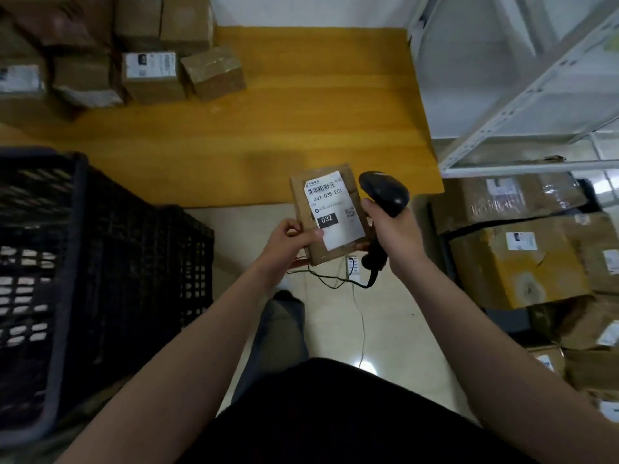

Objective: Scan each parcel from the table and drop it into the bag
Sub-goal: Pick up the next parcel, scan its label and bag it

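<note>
While the left hand (291, 241) pinches a labelled parcel (330, 212), the right hand (392, 229) grips a scanner (385, 192) seemingly touching it.

— What stands before you?
— You face a yellow wooden table (301, 112). Its far edge meets a plain white wall (301, 10).
— And at your sides?
— On your right a white metal rack (529, 165) of perforated rails rises just beside the table's end. On your left a black slatted crate (100, 246) reaches up to the table's front edge.
— And underfoot?
— You stand on a glossy cream floor (402, 313), where a bright glare (366, 365) of reflected light shines.
</note>
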